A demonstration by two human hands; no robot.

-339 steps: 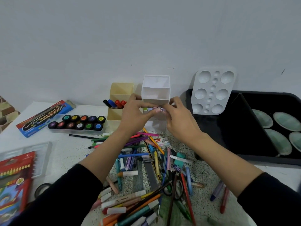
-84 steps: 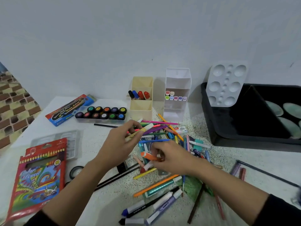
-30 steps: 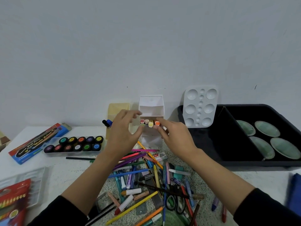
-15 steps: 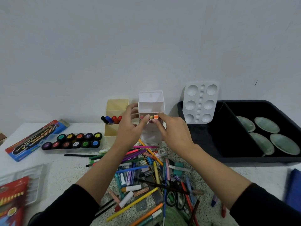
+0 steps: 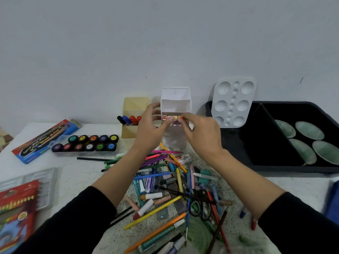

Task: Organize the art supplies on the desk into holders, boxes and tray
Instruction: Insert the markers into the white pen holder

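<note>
Markers (image 5: 170,117): left hand (image 5: 149,131) touching, right hand (image 5: 201,132) pinching.

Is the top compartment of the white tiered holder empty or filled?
Empty: the top compartment of the white plastic tiered holder shows only bare white walls; the coloured marker caps sit in the tier below.

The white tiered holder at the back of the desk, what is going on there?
A person is filling the white plastic tiered holder with square-capped markers. The left hand touches the row of caps in its middle tier, and the right hand seems to pinch the orange-capped marker at the row's right end. A pile of loose pens and pencils lies on the desk.
</note>
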